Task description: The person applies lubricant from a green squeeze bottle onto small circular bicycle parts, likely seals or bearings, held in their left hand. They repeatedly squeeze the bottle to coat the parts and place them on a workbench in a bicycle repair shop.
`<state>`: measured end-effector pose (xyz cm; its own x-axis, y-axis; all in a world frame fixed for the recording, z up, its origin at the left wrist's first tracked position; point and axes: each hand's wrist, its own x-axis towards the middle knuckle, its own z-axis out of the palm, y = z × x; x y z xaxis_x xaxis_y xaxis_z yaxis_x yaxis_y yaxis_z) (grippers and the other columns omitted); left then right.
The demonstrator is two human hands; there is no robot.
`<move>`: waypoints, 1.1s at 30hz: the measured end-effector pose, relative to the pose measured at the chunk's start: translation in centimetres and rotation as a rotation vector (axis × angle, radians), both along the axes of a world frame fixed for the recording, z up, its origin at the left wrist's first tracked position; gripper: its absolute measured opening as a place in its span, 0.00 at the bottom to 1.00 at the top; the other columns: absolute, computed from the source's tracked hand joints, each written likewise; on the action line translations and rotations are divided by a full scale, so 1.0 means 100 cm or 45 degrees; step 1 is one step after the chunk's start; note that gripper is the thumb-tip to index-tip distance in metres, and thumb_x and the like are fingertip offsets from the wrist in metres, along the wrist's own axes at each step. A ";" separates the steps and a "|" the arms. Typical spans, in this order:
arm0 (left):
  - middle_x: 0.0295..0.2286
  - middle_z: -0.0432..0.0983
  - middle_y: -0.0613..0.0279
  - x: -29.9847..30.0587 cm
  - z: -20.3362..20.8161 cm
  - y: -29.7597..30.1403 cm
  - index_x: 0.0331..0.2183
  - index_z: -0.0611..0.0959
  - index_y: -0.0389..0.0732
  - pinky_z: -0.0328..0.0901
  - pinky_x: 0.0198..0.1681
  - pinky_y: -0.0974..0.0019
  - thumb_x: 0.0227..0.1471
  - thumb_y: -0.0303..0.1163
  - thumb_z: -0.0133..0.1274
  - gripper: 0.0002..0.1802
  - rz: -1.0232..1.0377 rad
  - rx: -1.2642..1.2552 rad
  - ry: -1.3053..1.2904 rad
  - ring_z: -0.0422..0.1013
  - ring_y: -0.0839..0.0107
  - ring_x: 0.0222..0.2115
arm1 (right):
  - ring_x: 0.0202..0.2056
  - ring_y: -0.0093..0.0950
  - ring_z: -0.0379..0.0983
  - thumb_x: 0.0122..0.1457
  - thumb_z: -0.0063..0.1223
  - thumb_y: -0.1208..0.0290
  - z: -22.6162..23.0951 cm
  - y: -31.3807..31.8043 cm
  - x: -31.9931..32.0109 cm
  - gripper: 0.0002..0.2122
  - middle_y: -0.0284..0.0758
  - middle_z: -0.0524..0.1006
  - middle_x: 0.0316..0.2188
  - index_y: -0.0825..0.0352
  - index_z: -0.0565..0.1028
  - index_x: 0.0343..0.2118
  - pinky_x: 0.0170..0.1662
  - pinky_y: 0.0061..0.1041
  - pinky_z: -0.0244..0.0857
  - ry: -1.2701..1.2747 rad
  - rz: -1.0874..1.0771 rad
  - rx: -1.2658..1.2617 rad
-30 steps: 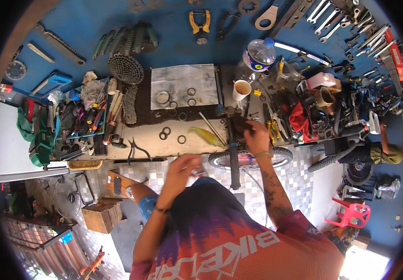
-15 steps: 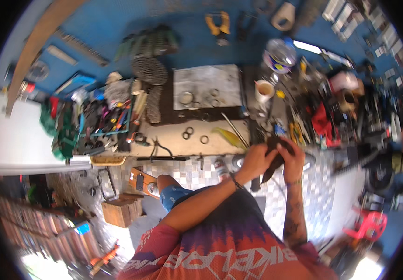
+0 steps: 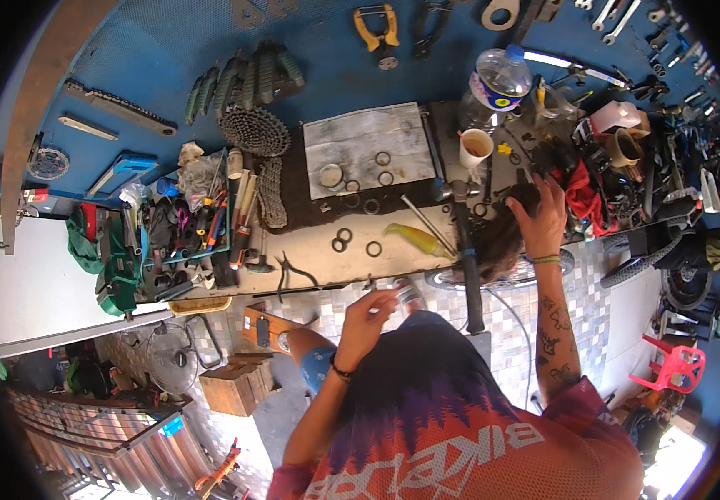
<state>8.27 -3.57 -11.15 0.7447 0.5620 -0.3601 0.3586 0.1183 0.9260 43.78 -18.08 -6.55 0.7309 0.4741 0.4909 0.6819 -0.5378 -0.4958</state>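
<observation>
My right grip (image 3: pixel 541 218) spreads open, pressing the dark rag (image 3: pixel 502 237) on the counter (image 3: pixel 327 258); my left grip (image 3: pixel 366 321), below it, pinches a small metal part (image 3: pixel 408 293) — I keep both steady.

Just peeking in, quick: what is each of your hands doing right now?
Left hand: closed around a small metal part, near the bench edge.
Right hand: open, fingers spread, resting on a dark rag on the bench.

- Blue pegboard wall (image 3: pixel 168 50) behind the bench.
- Yellow-handled pliers (image 3: pixel 377 27) hanging on it.
- Red cloth rag (image 3: pixel 583 200) beside the right hand (image 3: pixel 541 223).
- Yellow flat plastic lever (image 3: pixel 414 238) on the pale worktop (image 3: pixel 318 258).
- Red plastic chair (image 3: pixel 675 365) on the grey floor.
- Orange-purple patterned shirt (image 3: pixel 460 425) with white lettering.
</observation>
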 end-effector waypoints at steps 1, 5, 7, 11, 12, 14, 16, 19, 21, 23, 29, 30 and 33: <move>0.39 0.85 0.59 -0.022 -0.005 0.001 0.51 0.84 0.35 0.75 0.42 0.70 0.66 0.30 0.57 0.15 0.120 -0.044 0.043 0.80 0.72 0.40 | 0.46 0.44 0.78 0.53 0.72 0.67 0.007 0.023 -0.017 0.18 0.42 0.81 0.43 0.67 0.82 0.46 0.51 0.42 0.71 -0.099 0.101 0.005; 0.39 0.85 0.58 -0.068 -0.023 0.000 0.50 0.84 0.33 0.75 0.42 0.70 0.66 0.29 0.56 0.14 0.475 -0.184 0.005 0.80 0.72 0.39 | 0.50 0.41 0.77 0.57 0.65 0.69 -0.032 0.110 -0.090 0.17 0.41 0.80 0.45 0.63 0.80 0.49 0.53 0.40 0.72 0.302 0.741 -0.209; 0.39 0.85 0.58 -0.078 -0.028 -0.005 0.50 0.84 0.33 0.75 0.41 0.70 0.67 0.28 0.54 0.14 0.559 -0.208 -0.037 0.80 0.73 0.38 | 0.53 0.41 0.76 0.57 0.63 0.69 -0.046 0.156 -0.110 0.17 0.42 0.78 0.49 0.63 0.80 0.51 0.55 0.41 0.71 0.213 0.861 -0.430; 0.38 0.85 0.58 -0.093 -0.020 -0.013 0.50 0.84 0.32 0.74 0.41 0.70 0.66 0.27 0.54 0.14 0.738 -0.236 -0.066 0.80 0.73 0.37 | 0.54 0.41 0.75 0.58 0.60 0.73 -0.089 0.202 -0.118 0.18 0.43 0.75 0.52 0.63 0.78 0.52 0.56 0.42 0.69 0.028 0.921 -0.768; 0.38 0.85 0.58 -0.099 -0.020 -0.015 0.50 0.84 0.32 0.74 0.41 0.70 0.66 0.27 0.54 0.14 0.780 -0.239 -0.067 0.80 0.73 0.37 | 0.54 0.42 0.75 0.58 0.59 0.74 -0.093 0.207 -0.116 0.18 0.44 0.75 0.52 0.63 0.78 0.52 0.56 0.42 0.68 0.015 0.938 -0.868; 0.38 0.85 0.57 -0.111 -0.024 -0.017 0.49 0.84 0.32 0.74 0.40 0.70 0.67 0.27 0.54 0.13 0.830 -0.226 -0.035 0.80 0.73 0.37 | 0.53 0.41 0.75 0.56 0.60 0.74 -0.094 0.206 -0.109 0.19 0.44 0.75 0.50 0.63 0.76 0.53 0.55 0.43 0.68 0.023 0.935 -0.886; 0.38 0.85 0.57 -0.125 -0.028 -0.025 0.49 0.84 0.32 0.74 0.39 0.70 0.67 0.27 0.54 0.13 0.915 -0.250 -0.014 0.80 0.73 0.37 | 0.52 0.42 0.75 0.52 0.63 0.72 -0.093 0.207 -0.110 0.22 0.43 0.75 0.47 0.63 0.75 0.53 0.53 0.43 0.68 -0.023 0.968 -0.860; 0.37 0.85 0.58 -0.142 -0.033 -0.033 0.49 0.84 0.32 0.74 0.39 0.70 0.67 0.27 0.54 0.13 0.944 -0.246 0.002 0.80 0.72 0.36 | 0.50 0.42 0.76 0.50 0.65 0.71 -0.089 0.209 -0.109 0.25 0.42 0.74 0.46 0.62 0.74 0.53 0.51 0.43 0.68 -0.021 0.951 -0.931; 0.37 0.85 0.58 -0.149 -0.034 -0.037 0.49 0.84 0.32 0.74 0.39 0.70 0.67 0.28 0.54 0.13 0.979 -0.260 0.030 0.80 0.72 0.36 | 0.49 0.41 0.76 0.49 0.65 0.71 -0.071 0.208 -0.119 0.23 0.41 0.74 0.45 0.62 0.74 0.51 0.49 0.42 0.68 0.063 1.055 -0.933; 0.37 0.85 0.58 -0.150 -0.037 -0.037 0.49 0.84 0.32 0.74 0.38 0.70 0.67 0.28 0.54 0.13 0.999 -0.282 0.020 0.80 0.72 0.36 | 0.48 0.40 0.75 0.49 0.65 0.71 -0.069 0.204 -0.127 0.21 0.40 0.73 0.44 0.61 0.75 0.48 0.48 0.41 0.68 0.039 1.126 -0.909; 0.37 0.85 0.58 -0.140 -0.037 -0.029 0.49 0.84 0.32 0.74 0.39 0.70 0.68 0.29 0.54 0.14 0.959 -0.246 0.007 0.80 0.72 0.36 | 0.47 0.36 0.74 0.50 0.64 0.71 -0.071 0.187 -0.138 0.16 0.38 0.74 0.44 0.61 0.78 0.44 0.48 0.40 0.66 -0.040 1.144 -0.754; 0.37 0.85 0.58 -0.136 -0.037 -0.028 0.50 0.84 0.32 0.74 0.39 0.70 0.68 0.29 0.54 0.14 0.956 -0.247 -0.013 0.80 0.72 0.36 | 0.47 0.36 0.74 0.50 0.64 0.71 -0.071 0.182 -0.142 0.16 0.38 0.75 0.44 0.62 0.78 0.44 0.49 0.40 0.66 -0.072 1.177 -0.801; 0.38 0.85 0.57 -0.124 -0.034 -0.023 0.49 0.84 0.32 0.74 0.39 0.70 0.67 0.30 0.54 0.14 0.896 -0.247 -0.031 0.80 0.72 0.37 | 0.48 0.35 0.74 0.50 0.65 0.71 -0.079 0.169 -0.149 0.15 0.36 0.77 0.44 0.61 0.79 0.43 0.52 0.41 0.63 -0.180 1.223 -0.890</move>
<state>-4.11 -5.88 -14.50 0.2400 0.8380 -0.4900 0.1170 0.4761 0.8716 28.89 -1.18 -14.49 -0.1078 0.9932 -0.0429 0.9775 0.0980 -0.1869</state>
